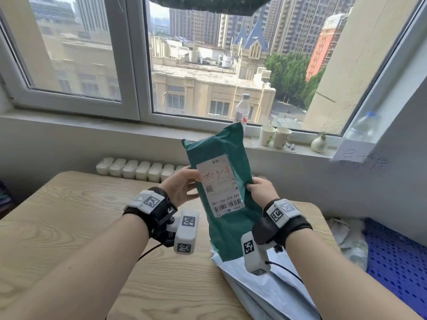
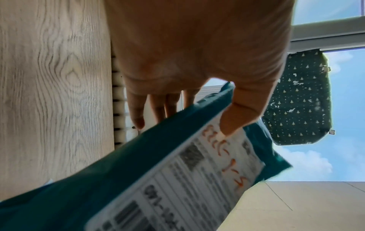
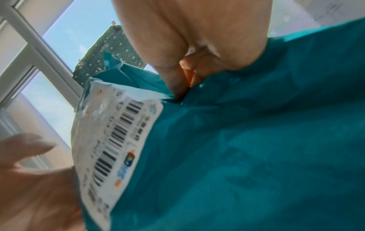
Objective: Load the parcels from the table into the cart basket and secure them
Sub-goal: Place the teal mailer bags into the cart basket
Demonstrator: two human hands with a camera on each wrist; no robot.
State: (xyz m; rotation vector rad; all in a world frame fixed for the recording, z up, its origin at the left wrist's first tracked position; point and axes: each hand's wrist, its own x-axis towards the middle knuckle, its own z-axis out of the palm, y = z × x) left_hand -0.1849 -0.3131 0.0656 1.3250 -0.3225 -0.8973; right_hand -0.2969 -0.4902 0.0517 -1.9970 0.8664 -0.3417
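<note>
A teal plastic mailer parcel point(image 1: 227, 181) with a white shipping label is held upright above the wooden table point(image 1: 69, 227). My left hand point(image 1: 182, 183) holds its left edge, thumb on the label and fingers behind it. My right hand point(image 1: 260, 190) pinches the right edge. In the left wrist view the thumb point(image 2: 237, 115) presses the label of the parcel point(image 2: 118, 187). The right wrist view shows my fingers point(image 3: 177, 78) pinching a fold of the teal parcel point(image 3: 256, 148). A pale blue-white parcel point(image 1: 261, 287) lies on the table under it. A blue perforated cart basket point(image 1: 397, 262) sits at the right.
A windowsill behind holds a water bottle point(image 1: 241, 109), two paper cups point(image 1: 273, 136) and a small white vase point(image 1: 318, 144). A white radiator point(image 1: 136, 169) runs behind the table. Crumpled clear plastic point(image 1: 351, 241) lies between the table and the basket.
</note>
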